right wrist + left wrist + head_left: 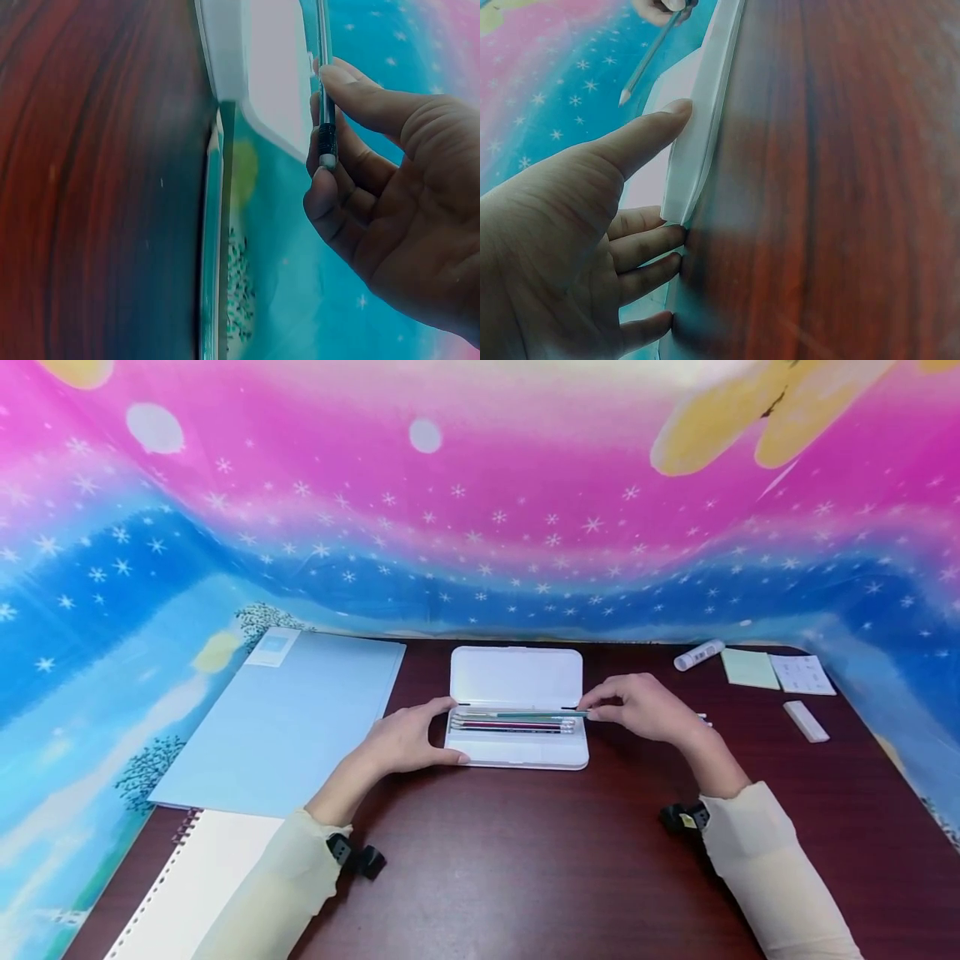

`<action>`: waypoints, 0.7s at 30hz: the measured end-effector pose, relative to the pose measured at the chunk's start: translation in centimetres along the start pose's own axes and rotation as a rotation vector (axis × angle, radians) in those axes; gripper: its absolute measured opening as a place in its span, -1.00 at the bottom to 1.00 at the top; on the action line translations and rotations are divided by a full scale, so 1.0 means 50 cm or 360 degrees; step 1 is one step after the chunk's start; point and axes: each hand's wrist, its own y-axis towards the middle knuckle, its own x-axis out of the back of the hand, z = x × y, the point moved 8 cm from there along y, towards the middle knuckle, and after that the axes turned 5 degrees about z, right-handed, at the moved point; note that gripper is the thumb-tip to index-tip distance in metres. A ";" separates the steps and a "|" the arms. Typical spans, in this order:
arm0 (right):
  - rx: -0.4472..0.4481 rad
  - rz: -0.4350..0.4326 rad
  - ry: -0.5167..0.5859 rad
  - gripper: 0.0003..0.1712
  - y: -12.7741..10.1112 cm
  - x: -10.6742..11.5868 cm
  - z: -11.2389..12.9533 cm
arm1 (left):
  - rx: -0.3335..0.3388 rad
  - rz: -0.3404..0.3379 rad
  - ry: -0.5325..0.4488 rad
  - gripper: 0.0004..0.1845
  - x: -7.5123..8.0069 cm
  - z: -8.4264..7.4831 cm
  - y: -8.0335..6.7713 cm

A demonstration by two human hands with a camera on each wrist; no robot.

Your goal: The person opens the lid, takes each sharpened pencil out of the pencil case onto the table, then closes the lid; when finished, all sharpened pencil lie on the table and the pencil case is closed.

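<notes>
White plastic pencil case [516, 752] lies open on dark wooden worktop [525, 860], long axis left-right. Left hand [405, 742], fingers straight, steadies its left end. Right hand [645, 706] pinches teal pencil [525, 715] by its eraser end, parallel above the tray.

On the table [525, 860] lies one white pencil case [516, 756], open. Three pencils [513, 725] lie in it, and a fourth, teal pencil [536, 715] is held above them. There are one blue folder [288, 718], one spiral notebook [195, 885], one glue stick [699, 654], one eraser [806, 722], one green sticky pad [750, 668] and one white printed sheet [802, 674]. Two hands are in view, the left hand [405, 742] and the right hand [645, 706].
</notes>
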 end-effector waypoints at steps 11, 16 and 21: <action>-0.0117 -0.0023 -0.0028 -0.79 -0.048 0.026 -0.060 | -0.0008 0.0004 0.0002 0.05 -0.001 -0.002 0.003; -0.0158 -0.0049 -0.0026 -0.80 -0.071 0.043 -0.089 | -0.0008 -0.0003 -0.0002 0.05 -0.002 0.001 0.003; -0.0192 -0.0055 0.0005 -0.81 -0.087 0.055 -0.120 | -0.0008 -0.0002 -0.0010 0.04 -0.002 0.002 0.003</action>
